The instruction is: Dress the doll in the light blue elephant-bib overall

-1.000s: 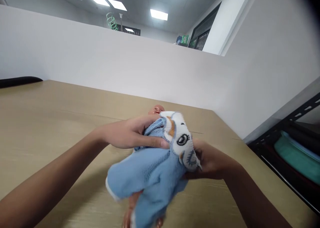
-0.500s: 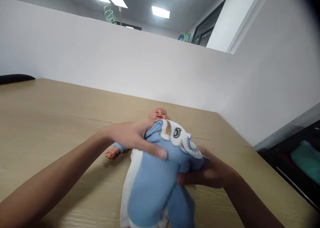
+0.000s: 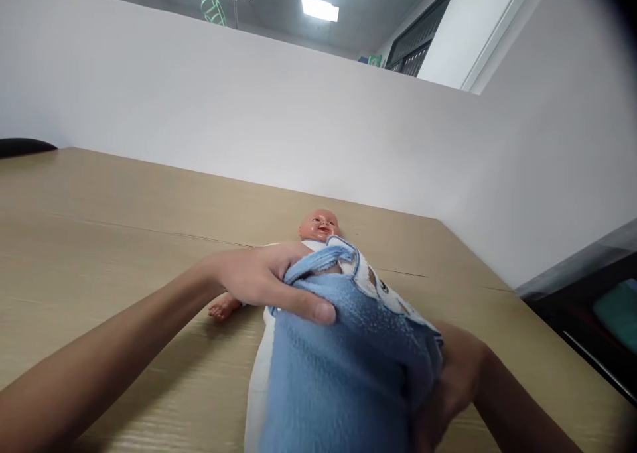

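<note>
A baby doll (image 3: pixel 318 226) lies face up on the wooden table, its bald head toward the wall and one small hand (image 3: pixel 225 307) showing at the left. Over its body I hold a soft blue baby garment (image 3: pixel 338 373) with a white patch bearing a stitched animal face. My left hand (image 3: pixel 279 280) grips the garment's upper left edge, thumb on top and the other fingers mostly hidden. At the garment's right side, my right hand (image 3: pixel 450 380) is closed on the cloth, its fingers largely covered. White cloth (image 3: pixel 259 387) shows beneath the garment's left edge.
The wooden table (image 3: pixel 124 207) reaches to a white partition wall (image 3: pixel 249 121) behind the doll. A black chair back (image 3: pixel 24 146) shows at the far left. To the right is a dark container (image 3: pixel 592 307) with green cloth (image 3: pixel 620 314) in it.
My right hand has moved right and down, pulling the garment wider and turning its animal patch to the right. More of the doll's head and neckline shows. My left hand keeps its grip.
</note>
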A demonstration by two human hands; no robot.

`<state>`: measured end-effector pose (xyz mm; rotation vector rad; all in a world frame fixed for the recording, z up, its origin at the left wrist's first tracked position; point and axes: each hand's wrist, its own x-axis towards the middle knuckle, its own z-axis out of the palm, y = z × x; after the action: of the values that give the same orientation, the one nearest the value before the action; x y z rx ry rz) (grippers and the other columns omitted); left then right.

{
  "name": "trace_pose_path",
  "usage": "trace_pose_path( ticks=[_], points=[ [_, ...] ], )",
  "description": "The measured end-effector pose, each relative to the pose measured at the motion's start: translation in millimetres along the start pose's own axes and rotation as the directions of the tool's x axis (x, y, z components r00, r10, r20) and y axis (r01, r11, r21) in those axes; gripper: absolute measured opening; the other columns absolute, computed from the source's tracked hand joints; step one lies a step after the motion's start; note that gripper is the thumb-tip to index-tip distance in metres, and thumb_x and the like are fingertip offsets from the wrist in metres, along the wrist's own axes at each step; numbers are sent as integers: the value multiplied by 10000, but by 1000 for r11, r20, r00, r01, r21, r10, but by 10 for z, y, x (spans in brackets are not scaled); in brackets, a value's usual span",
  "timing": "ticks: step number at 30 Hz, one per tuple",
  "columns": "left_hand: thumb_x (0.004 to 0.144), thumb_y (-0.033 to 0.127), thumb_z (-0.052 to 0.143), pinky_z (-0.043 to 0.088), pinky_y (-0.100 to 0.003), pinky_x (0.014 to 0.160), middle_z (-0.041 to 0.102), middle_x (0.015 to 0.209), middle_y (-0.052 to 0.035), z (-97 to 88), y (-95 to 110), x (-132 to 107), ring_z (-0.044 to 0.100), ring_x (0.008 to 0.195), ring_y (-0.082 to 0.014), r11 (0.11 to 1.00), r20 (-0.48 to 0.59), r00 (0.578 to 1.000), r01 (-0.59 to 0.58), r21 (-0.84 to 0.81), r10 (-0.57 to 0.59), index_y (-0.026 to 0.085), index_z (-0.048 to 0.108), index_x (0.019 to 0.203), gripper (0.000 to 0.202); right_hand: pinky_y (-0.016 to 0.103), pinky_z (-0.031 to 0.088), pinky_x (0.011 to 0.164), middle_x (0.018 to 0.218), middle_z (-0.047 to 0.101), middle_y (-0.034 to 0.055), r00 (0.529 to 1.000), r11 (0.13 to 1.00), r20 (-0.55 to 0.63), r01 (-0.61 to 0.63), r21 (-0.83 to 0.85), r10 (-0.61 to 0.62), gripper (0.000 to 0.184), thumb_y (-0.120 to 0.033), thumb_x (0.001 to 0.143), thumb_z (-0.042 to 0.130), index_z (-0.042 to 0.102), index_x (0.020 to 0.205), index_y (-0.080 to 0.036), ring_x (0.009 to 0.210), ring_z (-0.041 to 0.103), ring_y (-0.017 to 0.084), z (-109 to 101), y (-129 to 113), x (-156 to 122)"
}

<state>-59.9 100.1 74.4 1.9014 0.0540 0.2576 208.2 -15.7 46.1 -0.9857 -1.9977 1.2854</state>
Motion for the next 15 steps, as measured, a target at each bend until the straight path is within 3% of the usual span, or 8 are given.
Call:
trace_pose_path(
  ticks=[3, 5, 8, 11, 15],
  points=[
    [737, 280, 900, 614, -317, 955, 777, 1135, -66, 28, -41, -9, 721, 1112, -297, 989, 193, 976, 118, -88, -99, 171, 746, 1064, 378, 259, 615, 717, 760, 746, 15, 996, 995, 85, -36, 90, 29, 420, -606, 756, 854, 798, 866, -204, 785, 741, 202, -14, 93, -74],
    [708, 279, 917, 632, -345, 941, 785, 1132, -82, 44, -69, -5, 731, 1100, -315, 973, 266, 956, 171, -155, -125, 162, 745, 1010, 367, 256, 613, 747, 818, 760, 15, 998, 985, -46, -44, 169, 52, 387, -594, 852, 786, 803, 932, -216, 782, 736, 183, -6, 174, -150],
    [777, 275, 877, 636, -343, 917, 781, 1059, -76, 73, -97, 30, 744, 1009, -277, 972, 221, 975, 58, -228, -7, 157, 735, 976, 272, 270, 609, 832, 984, 792, 32, 974, 963, -162, -115, 244, 158, 418, -595, 842, 802, 802, 1043, -230, 899, 747, 200, 38, 239, -241],
    [876, 260, 799, 617, -252, 849, 734, 846, -23, 104, -111, 80, 711, 826, -183, 965, 140, 981, -100, -242, 137, 159, 710, 865, 136, 333, 600, 923, 1031, 799, 65, 973, 930, -75, -186, 316, 220, 520, -641, 797, 819, 799, 1083, -207, 1023, 749, 263, 110, 198, -238],
    [967, 331, 717, 580, -192, 835, 693, 798, 9, 148, -105, 95, 664, 784, -133, 969, 17, 990, -131, -211, 138, 162, 688, 831, 219, 400, 530, 1078, 1077, 799, 95, 986, 891, 99, -161, 425, 131, 767, -719, 651, 883, 773, 1192, -187, 1258, 675, 333, 169, 131, -152]
  ],
)
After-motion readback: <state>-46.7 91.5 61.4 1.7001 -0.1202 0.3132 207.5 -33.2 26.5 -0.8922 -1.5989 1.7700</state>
